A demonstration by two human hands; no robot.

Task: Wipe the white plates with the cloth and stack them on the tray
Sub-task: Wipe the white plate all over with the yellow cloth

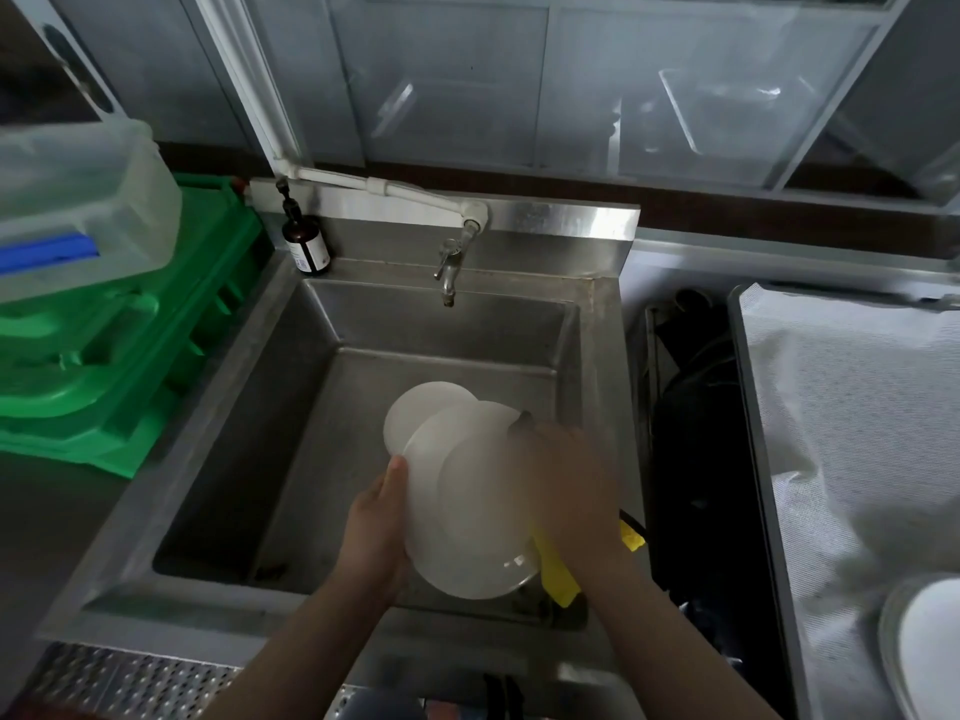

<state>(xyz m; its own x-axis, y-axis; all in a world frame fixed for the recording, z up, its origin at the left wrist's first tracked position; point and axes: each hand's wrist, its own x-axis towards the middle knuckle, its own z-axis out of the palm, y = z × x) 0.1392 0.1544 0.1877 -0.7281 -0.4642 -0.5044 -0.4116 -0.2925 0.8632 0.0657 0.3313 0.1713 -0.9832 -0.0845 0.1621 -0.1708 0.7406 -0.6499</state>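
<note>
Over the steel sink (218,407) I hold a small fanned stack of white plates (462,491). My left hand (376,532) grips the stack's left edge, thumb up along the rim. My right hand (566,491), blurred by motion, lies over the plates' right side and holds a yellow cloth (558,576) that hangs below the hand. A further white plate (930,646) lies at the far right on the cloth-lined tray (753,407).
A tap (448,267) juts over the sink's back, with a brown pump bottle (306,244) at the back left corner. Green crates (130,345) and a clear bin (78,200) stand left. A dark gap with black items (691,407) separates sink and tray.
</note>
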